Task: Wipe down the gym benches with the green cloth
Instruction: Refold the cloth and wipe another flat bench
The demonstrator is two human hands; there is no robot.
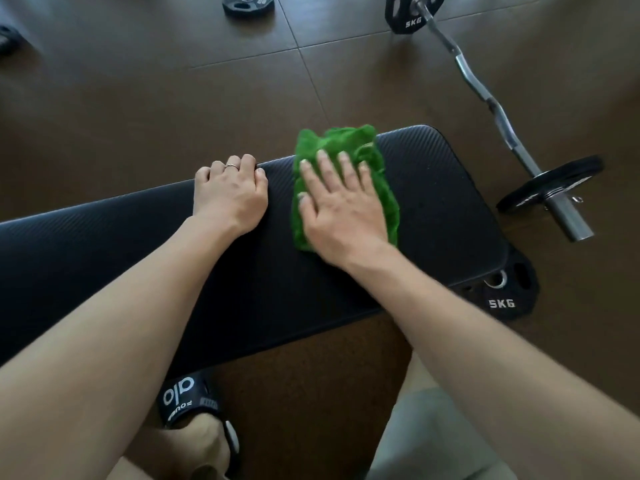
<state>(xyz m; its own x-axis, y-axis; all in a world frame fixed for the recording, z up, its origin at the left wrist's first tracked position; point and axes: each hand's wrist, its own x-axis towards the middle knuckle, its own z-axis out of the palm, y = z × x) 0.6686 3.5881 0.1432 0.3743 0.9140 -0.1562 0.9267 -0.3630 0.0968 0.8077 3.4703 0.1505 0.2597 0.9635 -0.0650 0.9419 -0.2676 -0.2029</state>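
A black padded gym bench (pixel 443 202) runs across the head view from lower left to right. The green cloth (pixel 332 143) lies crumpled on its right half, reaching the far edge. My right hand (pixel 341 209) lies flat on the cloth with fingers straight and spread, pressing it against the pad. My left hand (pixel 230 194) rests on the bench just left of the cloth, its fingers curled over the far edge of the pad. A ring shows on one of its fingers.
A curl bar (pixel 485 95) with plates lies on the brown floor right of the bench. A 5KG plate (pixel 502 299) sits on the floor at the bench's right end. Another plate (pixel 247 5) lies at the top. My foot in a black slide (pixel 194 407) stands below the bench.
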